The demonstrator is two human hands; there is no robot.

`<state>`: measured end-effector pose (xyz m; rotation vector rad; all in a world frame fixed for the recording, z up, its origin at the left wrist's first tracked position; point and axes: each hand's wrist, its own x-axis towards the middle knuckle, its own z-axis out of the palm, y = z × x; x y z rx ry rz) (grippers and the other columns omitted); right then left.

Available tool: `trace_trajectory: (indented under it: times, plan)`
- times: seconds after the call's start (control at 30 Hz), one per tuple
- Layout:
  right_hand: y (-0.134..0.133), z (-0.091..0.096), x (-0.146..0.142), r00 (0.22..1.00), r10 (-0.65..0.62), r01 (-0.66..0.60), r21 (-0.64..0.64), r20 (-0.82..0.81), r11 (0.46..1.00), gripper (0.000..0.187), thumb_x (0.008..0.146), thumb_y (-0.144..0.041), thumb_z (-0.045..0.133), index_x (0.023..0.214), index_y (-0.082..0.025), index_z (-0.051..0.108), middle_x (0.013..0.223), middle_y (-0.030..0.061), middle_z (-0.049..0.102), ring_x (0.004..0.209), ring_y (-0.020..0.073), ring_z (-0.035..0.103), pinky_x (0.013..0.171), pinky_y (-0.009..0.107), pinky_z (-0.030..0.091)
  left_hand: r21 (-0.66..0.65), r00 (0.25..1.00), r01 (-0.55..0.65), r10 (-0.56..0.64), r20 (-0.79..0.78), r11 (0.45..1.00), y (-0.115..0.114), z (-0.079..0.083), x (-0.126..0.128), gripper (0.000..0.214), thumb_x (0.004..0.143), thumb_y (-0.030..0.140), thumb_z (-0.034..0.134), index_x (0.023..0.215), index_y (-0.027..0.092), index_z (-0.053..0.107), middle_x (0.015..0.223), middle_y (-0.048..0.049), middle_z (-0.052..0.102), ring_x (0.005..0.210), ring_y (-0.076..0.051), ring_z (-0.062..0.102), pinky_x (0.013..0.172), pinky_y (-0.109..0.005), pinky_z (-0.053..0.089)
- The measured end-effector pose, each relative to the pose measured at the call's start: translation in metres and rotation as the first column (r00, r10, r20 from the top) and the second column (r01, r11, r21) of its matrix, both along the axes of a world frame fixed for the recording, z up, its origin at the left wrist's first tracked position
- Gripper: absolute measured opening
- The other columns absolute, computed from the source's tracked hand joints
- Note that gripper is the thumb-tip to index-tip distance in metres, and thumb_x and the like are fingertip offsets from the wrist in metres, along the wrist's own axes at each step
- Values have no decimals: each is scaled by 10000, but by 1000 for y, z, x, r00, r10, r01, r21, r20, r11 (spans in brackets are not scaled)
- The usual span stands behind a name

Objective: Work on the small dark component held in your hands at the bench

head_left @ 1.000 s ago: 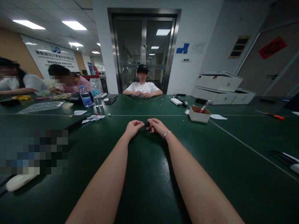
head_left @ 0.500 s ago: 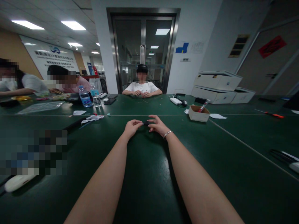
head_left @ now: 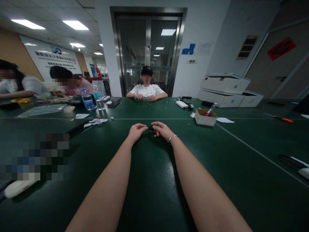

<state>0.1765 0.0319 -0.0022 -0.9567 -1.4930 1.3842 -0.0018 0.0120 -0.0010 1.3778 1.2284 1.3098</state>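
A small dark object with a silvery left end [head_left: 150, 128] is held between my two hands, just above the green table [head_left: 154, 180]. It is too small for me to tell its kind. The thumb and fingers of my left hand [head_left: 137, 131] pinch its silvery end. On the other side, my right hand [head_left: 163, 130] has thumb and index finger closed on its dark end, the other fingers curled below. A silver bracelet [head_left: 172, 138] circles my right wrist.
A small open carton [head_left: 205, 118] with a red-marked item stands to the right, white boxes [head_left: 224, 90] behind it. An orange-handled screwdriver [head_left: 282, 119] lies far right. Bottles [head_left: 88, 100] and paper scraps [head_left: 95, 121] are on the left. A person [head_left: 146, 90] sits opposite.
My right hand's raised fingers have come down and closed on the dark end of the small object. My left hand keeps its pinch in nearly the same place.
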Motion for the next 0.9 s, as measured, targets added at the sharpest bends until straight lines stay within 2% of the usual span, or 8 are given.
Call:
trace_trajectory:
  times: [0.1,0.23,0.37,0.5,0.57,0.67,0.8,0.9]
  plan:
    - [0,0,0,999,9,-9,20,-38,1000,367,737,-122,648,1075,-204,531,866,5,641,412,33,545,511,225,558,11,1000,-7,7,6,1000,0,0,0,223,610,274,712,780,139,661,719,-47,664,665,-142,579,644,-274,435]
    - [-1,0,0,999,-36,37,-18,9,999,224,797,-221,611,997,-164,526,674,-20,613,341,30,474,459,216,535,7,1000,-13,13,2,1000,0,-1,1,193,617,240,704,771,135,655,703,-41,658,646,-131,571,626,-261,430]
    - [-3,1,0,999,8,-7,30,-34,1000,492,666,-100,700,1088,-217,475,797,-38,632,385,29,521,466,193,526,3,1000,-21,21,6,1000,0,0,1,188,622,245,696,772,140,653,684,-30,647,634,-128,562,604,-253,417]
    - [-3,2,-2,999,-53,53,-27,-6,998,242,806,-230,599,1021,-175,503,661,-25,618,344,42,484,469,229,536,-5,1000,-27,27,-4,1000,0,1,1,180,623,252,691,763,145,653,687,-31,649,641,-131,564,600,-253,414]
    - [-2,3,-3,999,-39,40,-34,10,999,179,817,-194,569,986,-166,517,650,-23,618,340,40,480,484,234,542,-3,999,-31,31,-12,1000,0,0,1,184,619,254,694,763,146,655,683,-30,648,635,-130,561,589,-249,410]
    - [-1,3,-3,999,-24,23,-31,-34,999,283,767,-124,590,1028,-187,499,726,-32,624,372,41,523,511,237,555,8,1000,-25,25,-11,1000,2,-2,0,190,621,260,693,768,147,655,680,-32,645,624,-126,556,575,-244,406]
    - [-1,2,-2,999,-33,32,-49,-18,998,196,810,-182,563,995,-170,498,675,-24,616,346,32,485,476,221,545,16,999,-29,30,-16,999,4,-5,-1,206,612,281,701,768,153,658,693,-35,650,640,-131,564,580,-246,413]
    - [-1,0,-1,999,-9,10,16,-33,1000,382,714,-84,627,1042,-209,475,810,-31,630,373,22,516,462,199,535,21,999,-30,30,-18,999,4,-5,-1,239,600,308,709,774,153,657,704,-40,653,652,-138,569,580,-249,415]
